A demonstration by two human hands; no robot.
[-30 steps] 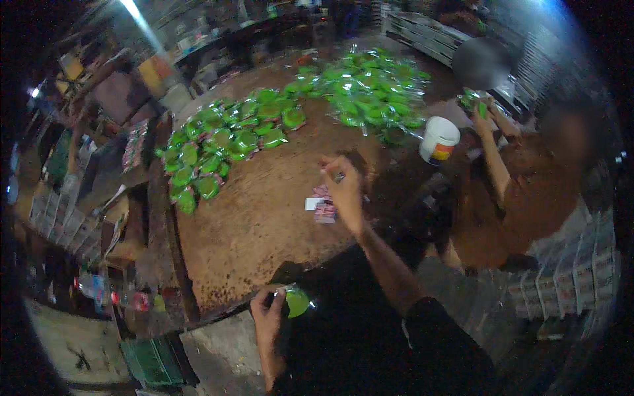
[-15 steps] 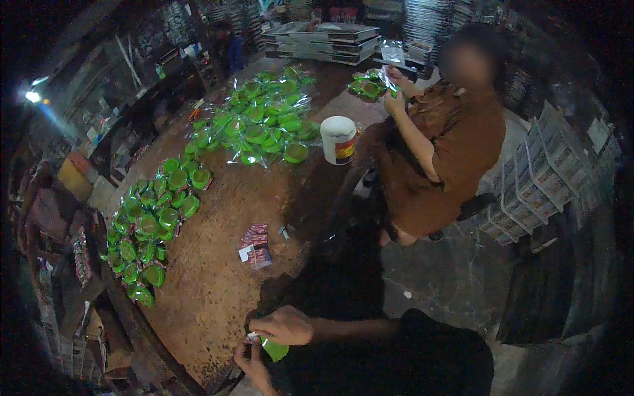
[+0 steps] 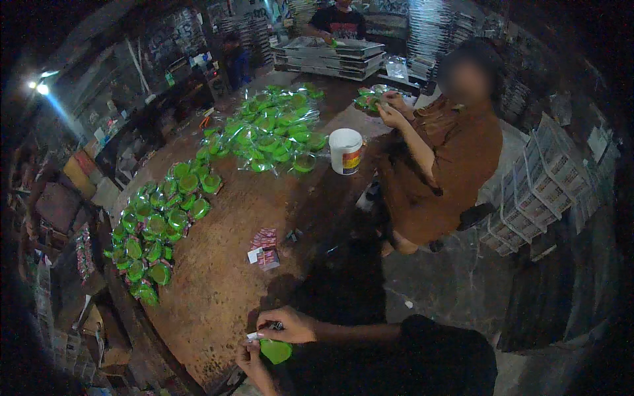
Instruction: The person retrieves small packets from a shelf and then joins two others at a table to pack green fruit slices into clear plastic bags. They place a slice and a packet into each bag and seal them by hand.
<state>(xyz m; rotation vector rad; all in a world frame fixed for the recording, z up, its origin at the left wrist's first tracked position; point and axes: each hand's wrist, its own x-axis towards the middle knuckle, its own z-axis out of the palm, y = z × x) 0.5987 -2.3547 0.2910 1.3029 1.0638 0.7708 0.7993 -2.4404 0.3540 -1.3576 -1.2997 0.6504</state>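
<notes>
Close to the table's near edge, my left hand [image 3: 249, 362] is closed at the top of a bright green, flat, rounded packet [image 3: 276, 351]. My right hand [image 3: 294, 325] sits just above it, fingers bent around a small dark thing [image 3: 276, 325] too unclear to name. A small white piece [image 3: 253, 336] shows between the fingertips of both hands. Beyond them on the table lie pink-and-white printed cards [image 3: 265, 249], with a few small grey bits [image 3: 294, 234] beside them.
Green wrapped packets [image 3: 153, 228] cover the table's left side; more in clear film [image 3: 274, 129] are heaped farther back. A white bucket [image 3: 345, 152] stands near a co-worker in brown [image 3: 449, 155]. Another person [image 3: 340, 25] is behind stacked trays [image 3: 330, 58]. White crates [image 3: 538, 181] stand right.
The view has shifted slightly. My right hand's fingers have lifted a little, showing the dark thing. The co-worker's hands have lowered to the green pieces. Another person shows at the back.
</notes>
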